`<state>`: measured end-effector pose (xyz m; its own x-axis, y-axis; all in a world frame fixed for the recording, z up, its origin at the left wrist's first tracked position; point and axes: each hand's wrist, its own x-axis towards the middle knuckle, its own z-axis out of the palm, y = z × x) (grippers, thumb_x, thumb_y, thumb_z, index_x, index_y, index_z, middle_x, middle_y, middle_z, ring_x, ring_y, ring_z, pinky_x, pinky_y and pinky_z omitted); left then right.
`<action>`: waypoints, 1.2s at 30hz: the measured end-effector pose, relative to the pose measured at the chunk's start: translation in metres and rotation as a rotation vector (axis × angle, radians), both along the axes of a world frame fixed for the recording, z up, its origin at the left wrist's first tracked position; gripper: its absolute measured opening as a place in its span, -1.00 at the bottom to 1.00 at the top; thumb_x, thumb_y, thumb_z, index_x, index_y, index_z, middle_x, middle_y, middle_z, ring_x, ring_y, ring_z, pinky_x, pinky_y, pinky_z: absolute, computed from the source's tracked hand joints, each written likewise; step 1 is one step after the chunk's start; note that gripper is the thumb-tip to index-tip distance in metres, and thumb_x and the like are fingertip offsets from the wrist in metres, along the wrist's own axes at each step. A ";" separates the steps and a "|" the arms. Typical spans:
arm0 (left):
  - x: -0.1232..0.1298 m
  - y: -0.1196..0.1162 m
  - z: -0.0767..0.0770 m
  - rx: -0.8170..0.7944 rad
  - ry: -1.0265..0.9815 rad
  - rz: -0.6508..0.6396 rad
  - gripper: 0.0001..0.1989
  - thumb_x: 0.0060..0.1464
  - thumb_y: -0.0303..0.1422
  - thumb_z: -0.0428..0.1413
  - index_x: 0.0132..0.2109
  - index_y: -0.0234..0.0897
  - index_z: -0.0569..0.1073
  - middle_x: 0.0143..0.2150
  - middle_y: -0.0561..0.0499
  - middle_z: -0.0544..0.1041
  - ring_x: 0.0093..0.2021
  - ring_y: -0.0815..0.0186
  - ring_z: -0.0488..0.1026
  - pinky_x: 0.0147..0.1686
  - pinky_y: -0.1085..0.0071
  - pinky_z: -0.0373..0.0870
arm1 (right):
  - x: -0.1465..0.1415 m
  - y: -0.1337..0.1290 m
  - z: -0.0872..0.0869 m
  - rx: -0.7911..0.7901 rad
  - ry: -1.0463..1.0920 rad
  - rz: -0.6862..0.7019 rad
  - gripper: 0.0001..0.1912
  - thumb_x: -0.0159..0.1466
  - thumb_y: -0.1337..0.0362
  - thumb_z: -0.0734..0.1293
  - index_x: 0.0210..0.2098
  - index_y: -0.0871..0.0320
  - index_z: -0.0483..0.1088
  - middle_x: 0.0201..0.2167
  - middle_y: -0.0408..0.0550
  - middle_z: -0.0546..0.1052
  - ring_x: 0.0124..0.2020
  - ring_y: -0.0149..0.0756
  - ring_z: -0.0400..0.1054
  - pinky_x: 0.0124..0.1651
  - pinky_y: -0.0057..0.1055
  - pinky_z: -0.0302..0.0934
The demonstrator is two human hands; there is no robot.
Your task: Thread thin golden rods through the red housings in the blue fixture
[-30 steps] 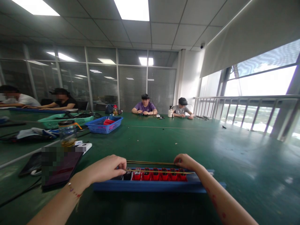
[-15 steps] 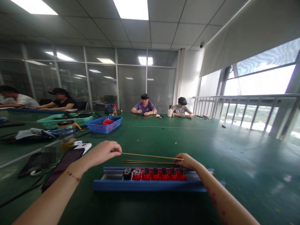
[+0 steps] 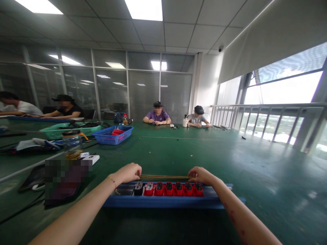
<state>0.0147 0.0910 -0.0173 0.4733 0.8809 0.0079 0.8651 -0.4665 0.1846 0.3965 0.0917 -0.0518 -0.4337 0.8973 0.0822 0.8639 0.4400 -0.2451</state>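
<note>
Several thin yellowish sticks (image 3: 165, 176) lie side by side on the green table, just beyond a blue rail (image 3: 173, 203). My left hand (image 3: 131, 171) is closed, its fingertips pinching at the sticks' left end. At the right end, the curled fingers of my right hand (image 3: 200, 175) close around the stick tips. How many sticks each hand grips is hidden. Inside the rail's channel stands a row of small red blocks (image 3: 169, 189) with dark tops. A black block (image 3: 138, 189) with a grey top sits at the row's left end.
To the left lie a dark phone (image 3: 66, 182), a white device (image 3: 93, 159) and a lidded jar (image 3: 72, 144). Farther back are a blue basket (image 3: 112, 137) and a green basket (image 3: 51, 133). Several people sit around the table, two of them across from me (image 3: 157, 116).
My left hand has moved right and down, bringing the raised stick down beside the others. My right hand has stayed nearly in place, its fingers at the stick ends.
</note>
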 end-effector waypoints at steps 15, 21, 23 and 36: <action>0.004 0.018 -0.013 0.075 0.117 -0.054 -0.71 -0.26 -0.59 0.00 -0.35 -0.19 0.43 -0.35 0.04 0.49 -0.34 0.31 0.42 -0.41 0.48 0.25 | -0.007 0.002 0.003 0.098 -0.167 -0.005 -0.71 -0.08 0.45 0.24 -0.37 0.07 0.43 -0.41 -0.15 0.51 -0.38 -0.31 0.36 -0.42 -0.52 0.07; 0.010 0.016 -0.012 0.103 0.021 -0.033 -0.86 -0.30 -0.53 0.03 -0.49 -0.23 0.40 -0.42 0.06 0.46 -0.41 0.33 0.39 -0.47 0.50 0.21 | -0.008 -0.009 0.007 0.216 -0.134 -0.099 -0.84 -0.05 0.41 0.23 -0.45 0.14 0.36 -0.40 -0.10 0.44 -0.32 -0.28 0.30 -0.34 -0.47 0.07; 0.011 0.012 -0.007 0.157 -0.045 -0.002 -0.88 -0.23 -0.51 0.00 -0.46 -0.23 0.38 -0.39 0.04 0.45 -0.39 0.33 0.38 -0.43 0.49 0.21 | -0.008 -0.015 0.011 0.286 -0.101 -0.140 -0.85 0.01 0.41 0.18 -0.42 0.14 0.33 -0.37 -0.08 0.41 -0.26 -0.27 0.26 -0.27 -0.43 0.07; 0.006 -0.056 0.018 -0.030 -0.555 0.014 -0.71 -0.01 -0.26 -0.04 -0.12 -0.24 0.33 -0.44 0.11 0.38 -0.42 0.37 0.34 -0.41 0.52 0.23 | 0.000 -0.055 0.030 0.074 0.641 -0.015 -0.86 0.10 0.30 0.19 -0.35 0.17 0.30 -0.60 -0.22 0.29 -0.56 -0.43 0.15 -0.50 -0.51 0.03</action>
